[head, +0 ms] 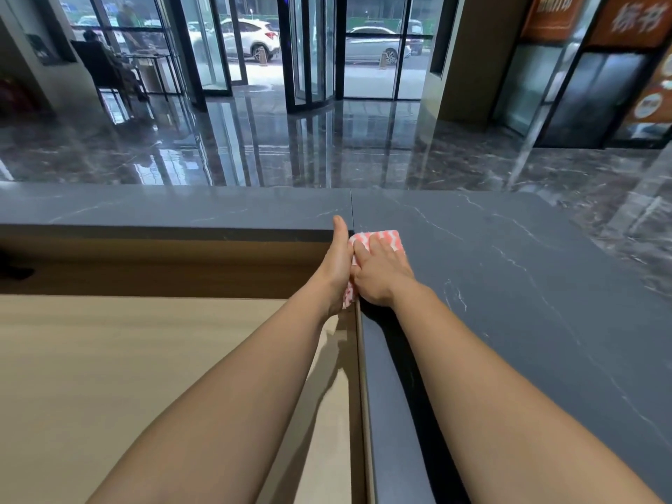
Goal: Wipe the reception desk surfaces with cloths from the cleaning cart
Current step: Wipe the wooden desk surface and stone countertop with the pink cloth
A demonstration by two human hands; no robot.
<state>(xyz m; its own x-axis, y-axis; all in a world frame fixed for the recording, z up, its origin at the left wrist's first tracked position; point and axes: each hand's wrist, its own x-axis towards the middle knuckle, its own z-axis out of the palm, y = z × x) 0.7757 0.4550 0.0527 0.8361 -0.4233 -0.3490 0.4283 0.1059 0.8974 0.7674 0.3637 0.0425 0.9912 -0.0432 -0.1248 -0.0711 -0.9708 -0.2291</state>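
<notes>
One cloth [380, 237] under right hand [381, 272]; left hand [336, 261] against it.

We see both hands meeting mid-frame at the inner corner of the dark marbled counter [527, 285]. Right hand [380, 276] lies on a pink-and-white cloth [385, 237], fingers bent over it at the counter edge. The cloth hangs down that edge. Left hand [336, 265] is pressed against it, thumb pointing up, fingers hidden. Pale wooden desk [145, 358] at lower left. Glossy floor [327, 154] across the middle. We note a revolving door [309, 49] top centre, a white car [247, 38] outside, a chair [105, 70] upper left and orange signs [636, 20] upper right.
</notes>
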